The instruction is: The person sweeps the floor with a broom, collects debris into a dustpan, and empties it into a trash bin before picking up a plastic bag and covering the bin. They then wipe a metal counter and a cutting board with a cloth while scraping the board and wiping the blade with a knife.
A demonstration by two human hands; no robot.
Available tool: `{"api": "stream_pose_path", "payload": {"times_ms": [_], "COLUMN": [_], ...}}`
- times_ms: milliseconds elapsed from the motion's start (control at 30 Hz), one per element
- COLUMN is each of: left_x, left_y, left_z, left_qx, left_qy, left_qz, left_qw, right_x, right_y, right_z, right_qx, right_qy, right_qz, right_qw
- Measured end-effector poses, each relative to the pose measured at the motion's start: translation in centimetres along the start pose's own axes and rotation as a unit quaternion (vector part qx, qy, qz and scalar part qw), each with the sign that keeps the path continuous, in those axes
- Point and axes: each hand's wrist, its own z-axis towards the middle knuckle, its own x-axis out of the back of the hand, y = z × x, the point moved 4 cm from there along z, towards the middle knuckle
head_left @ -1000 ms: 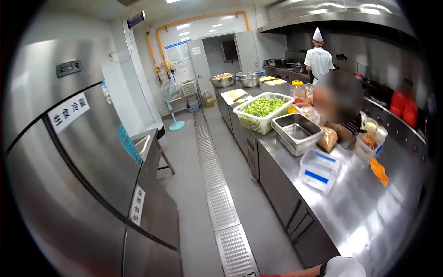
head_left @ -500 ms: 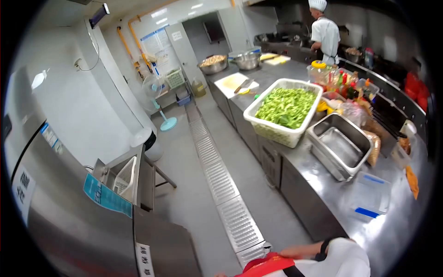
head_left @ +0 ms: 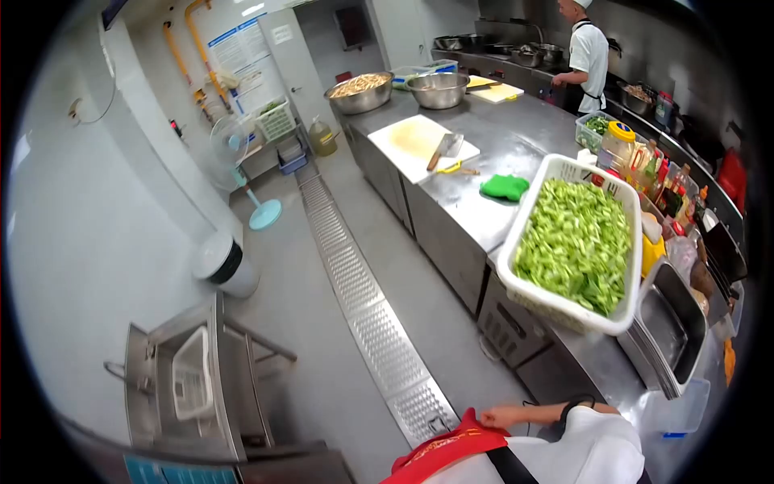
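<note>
My right hand point(head_left: 501, 416) is at the bottom, in front of my red apron point(head_left: 455, 448), with its fingers curled in and nothing visible in them. It touches nothing on the counter. My left hand is out of view. Nearest on the steel counter point(head_left: 532, 133) stands a white plastic basket point(head_left: 528, 294) heaped with chopped green vegetable point(head_left: 572, 242). Right of it is a stack of deep steel pans point(head_left: 673, 323). A green cloth point(head_left: 505, 187) lies left of the basket, near a cutting board point(head_left: 411, 141) with a cleaver point(head_left: 445, 150).
Steel bowls point(head_left: 438, 90), sauce bottles point(head_left: 669, 189) and a clear plastic box point(head_left: 677, 407) also stand on the counter. A floor drain grate point(head_left: 355, 298) runs along the aisle. On the left are a sink point(head_left: 161, 379), a bin point(head_left: 226, 262) and a fan point(head_left: 264, 214). A co-worker point(head_left: 587, 60) stands by the stoves.
My view has moved forward along the aisle, so the basket, cutting board and sink appear closer. The green cloth shows fully now, and my right hand shows more clearly.
</note>
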Motion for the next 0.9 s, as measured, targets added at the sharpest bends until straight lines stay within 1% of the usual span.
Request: {"api": "stream_pose_path", "payload": {"times_ms": [100, 200, 233, 300, 333, 367, 400, 433, 500, 567, 600, 633, 700, 733, 767, 800, 833, 867, 900], "left_x": [-0.6, -2.8, -4.4, -11.7, -14.7, -16.6, -18.7, -20.0, -19.6, -18.5, -18.1, -17.9, -17.6, -17.8, -18.1, -18.4, -19.1, -19.9, -22.2], "left_y": [13.8, 30.4, 36.0, 51.0, 55.7, 59.7, 63.4, 66.0, 67.2, 67.6, 68.0, 68.7, 71.5, 73.4, 76.1, 79.4, 83.3, 88.2, 93.0], "left_z": [8.1, 16.9, 19.3, 14.7, 14.6, 14.4, 14.5, 16.1, 19.8, 23.6, 25.2, 26.5, 28.8, 30.2, 32.0, 34.1, 36.1, 38.2, 39.9], "left_qx": [-0.059, -0.183, -0.221, -0.266, -0.293, -0.316, -0.343, -0.324, -0.26, -0.205, -0.173, -0.139, -0.083, -0.059, -0.055, -0.061, -0.076, -0.108, -0.139], "left_qy": [-0.01, -0.029, -0.041, -0.067, -0.098, -0.124, -0.154, -0.166, -0.193, -0.163, -0.16, -0.158, -0.146, -0.141, -0.14, -0.143, -0.15, -0.163, -0.185], "left_qz": [0.039, 0.058, 0.064, 0.157, 0.145, 0.135, 0.122, 0.143, 0.193, 0.267, 0.287, 0.292, 0.297, 0.302, 0.31, 0.318, 0.326, 0.333, 0.333], "left_qw": [0.997, 0.981, 0.972, 0.949, 0.94, 0.931, 0.918, 0.92, 0.926, 0.927, 0.928, 0.933, 0.94, 0.941, 0.939, 0.935, 0.93, 0.922, 0.914], "right_x": [3.5, 9.9, 11.9, 16.3, 18.7, 20.9, 24.4, 27.7, 35.1, 43.0, 46.7, 50.1, 57.6, 61.0, 64.0, 66.9, 69.0, 69.9, 70.6], "right_y": [0.3, -2.1, -2.2, -1.7, -1.4, -1.8, -2.2, -2.9, -6.4, -10.6, -11.5, -11.9, -11.6, -11.1, -7.8, -7.3, -4.0, -1.3, 1.2], "right_z": [6.0, 10.1, 12.1, 15.7, 17.9, 20.0, 21.8, 24.0, 26.8, 27.6, 27.8, 27.6, 26.6, 25.2, 24.1, 22.7, 21.7, 21.2, 20.7], "right_qx": [-0.09, -0.107, -0.108, -0.109, -0.102, -0.093, -0.083, -0.071, -0.087, -0.071, -0.021, 0.027, 0.029, -0.073, -0.127, -0.243, -0.286, -0.351, -0.409], "right_qy": [0.078, 0.19, 0.213, 0.257, 0.267, 0.3, 0.337, 0.373, 0.368, 0.391, 0.467, 0.539, 0.679, 0.736, 0.783, 0.785, 0.806, 0.806, 0.801], "right_qz": [-0.001, 0.141, 0.153, 0.168, 0.194, 0.208, 0.218, 0.232, 0.251, 0.233, 0.17, 0.1, -0.071, -0.15, -0.148, -0.176, -0.129, -0.105, -0.09], "right_qw": [0.993, 0.966, 0.959, 0.946, 0.938, 0.926, 0.912, 0.896, 0.891, 0.887, 0.868, 0.836, 0.73, 0.657, 0.591, 0.542, 0.502, 0.464, 0.429]}}
